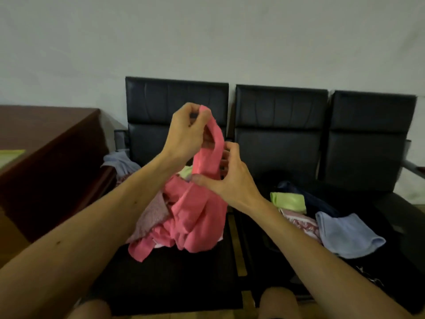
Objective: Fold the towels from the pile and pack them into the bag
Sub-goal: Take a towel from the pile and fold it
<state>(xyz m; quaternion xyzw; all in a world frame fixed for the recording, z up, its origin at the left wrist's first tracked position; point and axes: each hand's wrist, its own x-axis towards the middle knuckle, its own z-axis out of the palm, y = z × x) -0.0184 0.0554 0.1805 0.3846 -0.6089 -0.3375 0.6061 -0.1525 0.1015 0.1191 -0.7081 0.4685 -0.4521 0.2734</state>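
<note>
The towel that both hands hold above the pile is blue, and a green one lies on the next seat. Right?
Wrong colour: the head view shows the towel held by the left hand and right hand is pink, not blue. The rest holds.

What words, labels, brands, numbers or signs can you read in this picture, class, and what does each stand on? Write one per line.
None can be read.
The pink towel, held by the left hand and right hand: plain, no print.
The red-and-white towel: a pattern, too blurred to tell whether it holds letters.
The green towel, blue towel and chairs: no label shows.
</note>
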